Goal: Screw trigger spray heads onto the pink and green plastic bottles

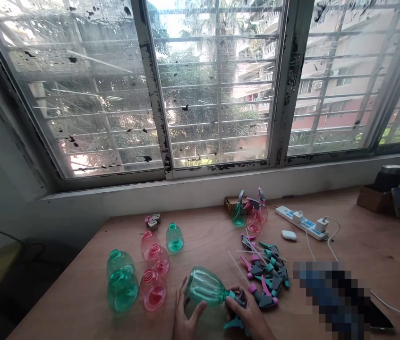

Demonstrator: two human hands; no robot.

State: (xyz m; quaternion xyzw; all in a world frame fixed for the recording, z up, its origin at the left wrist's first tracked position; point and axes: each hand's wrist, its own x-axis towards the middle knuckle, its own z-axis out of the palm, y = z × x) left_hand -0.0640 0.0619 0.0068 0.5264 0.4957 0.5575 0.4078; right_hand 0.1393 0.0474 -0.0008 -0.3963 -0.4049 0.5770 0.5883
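A clear green spray bottle (205,285) is held on its side above the table, its base to the left and its neck to the right. My left hand (187,311) cups the base end, thumb and fingers on either side. My right hand (247,311) is closed around a grey and teal spray head (233,323) at the bottle's neck; part of the head is hidden by the fingers. Just beyond my right hand lies a pile of loose spray heads (268,267), grey with pink or teal parts, some with thin tubes.
Open green bottles (122,293) and pink bottles (153,290) stand at the left. Bottles with spray heads (256,212) stand at the back by the windowsill. A power strip (301,222), a white case (289,235), a blurred dark device (341,297) and a cardboard box (375,200) occupy the right.
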